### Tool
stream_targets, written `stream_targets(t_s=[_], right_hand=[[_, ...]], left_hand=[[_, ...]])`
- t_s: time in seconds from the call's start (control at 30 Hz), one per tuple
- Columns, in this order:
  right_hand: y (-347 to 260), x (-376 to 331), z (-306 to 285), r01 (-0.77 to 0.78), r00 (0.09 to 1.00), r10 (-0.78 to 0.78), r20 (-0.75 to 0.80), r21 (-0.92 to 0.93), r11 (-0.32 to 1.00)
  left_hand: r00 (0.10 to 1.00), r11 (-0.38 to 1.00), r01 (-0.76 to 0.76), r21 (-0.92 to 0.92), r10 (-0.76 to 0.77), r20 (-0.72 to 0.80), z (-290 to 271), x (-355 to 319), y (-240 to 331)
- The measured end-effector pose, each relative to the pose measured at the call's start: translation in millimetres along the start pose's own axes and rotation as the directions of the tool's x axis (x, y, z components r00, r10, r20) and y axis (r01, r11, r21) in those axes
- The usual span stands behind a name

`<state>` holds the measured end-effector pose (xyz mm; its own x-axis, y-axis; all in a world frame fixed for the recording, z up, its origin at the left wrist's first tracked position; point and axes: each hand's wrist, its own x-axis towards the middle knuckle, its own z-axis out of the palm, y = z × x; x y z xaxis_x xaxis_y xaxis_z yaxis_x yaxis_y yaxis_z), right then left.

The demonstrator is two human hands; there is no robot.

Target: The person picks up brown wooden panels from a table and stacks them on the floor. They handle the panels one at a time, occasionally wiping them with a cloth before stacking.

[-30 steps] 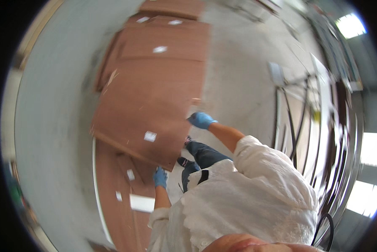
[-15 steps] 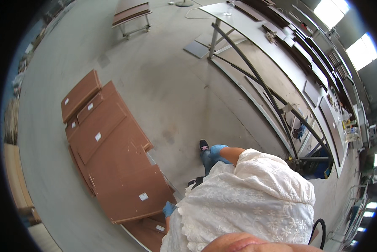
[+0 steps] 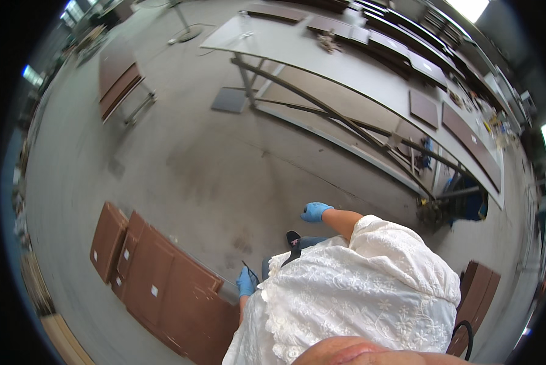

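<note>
My left hand (image 3: 246,283), in a blue glove, is closed around a thin dark stick-like thing (image 3: 250,266); its exact kind is too small to tell. It hangs beside the near right side of a stack of brown panels (image 3: 182,286) with small white labels. My right hand (image 3: 315,212), also gloved in blue, is held out over the grey floor with its fingers curled in. Its palm is hidden, so whether anything is inside cannot be seen. No panel touches the right hand.
A long white-topped table (image 3: 346,76) on a metal frame crosses ahead and to the right, bearing brown panels and tools. A wheeled cart (image 3: 120,85) with panels stands far left. A grey board (image 3: 229,100) lies by the table's leg. More brown panels (image 3: 476,292) stand right.
My view has turned to the right, so the panel stack sits lower left. My left hand has come off the stack's edge, and a thin dark thing now shows in it. My right arm is extended farther.
</note>
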<state>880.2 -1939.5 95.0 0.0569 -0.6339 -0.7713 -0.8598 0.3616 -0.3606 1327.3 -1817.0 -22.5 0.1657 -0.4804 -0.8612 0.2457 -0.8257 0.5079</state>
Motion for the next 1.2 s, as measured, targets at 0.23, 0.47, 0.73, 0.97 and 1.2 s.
stream_targets(t_s=[0.23,0.47,0.73,0.97,1.2], right_hand=[[43,10,-41,-0.152,0.971,0.198,-0.136,0.290,0.945],[72,8,-68,-0.387,0.784,0.617,-0.077,0.717,0.580],[35,15,-24,-0.208,0.557,0.822,0.118,0.978,0.000],[27,22,17,-0.449,0.528,0.736,0.423,0.875,-0.181],[132,65,-127,-0.302,0.535,0.815,0.225,0.951,-0.065]], left_hand=[[0.993,0.913,-0.055,0.403,0.008,0.117,80,78,136],[0.925,0.348,-0.297,0.889,-0.124,0.358,186,193,340],[0.842,0.380,-0.344,0.859,-0.279,0.461,480,275,540],[0.632,0.480,-0.653,0.586,-0.083,0.771,764,199,559],[0.498,0.335,-0.794,0.507,-0.118,0.859,833,161,533]])
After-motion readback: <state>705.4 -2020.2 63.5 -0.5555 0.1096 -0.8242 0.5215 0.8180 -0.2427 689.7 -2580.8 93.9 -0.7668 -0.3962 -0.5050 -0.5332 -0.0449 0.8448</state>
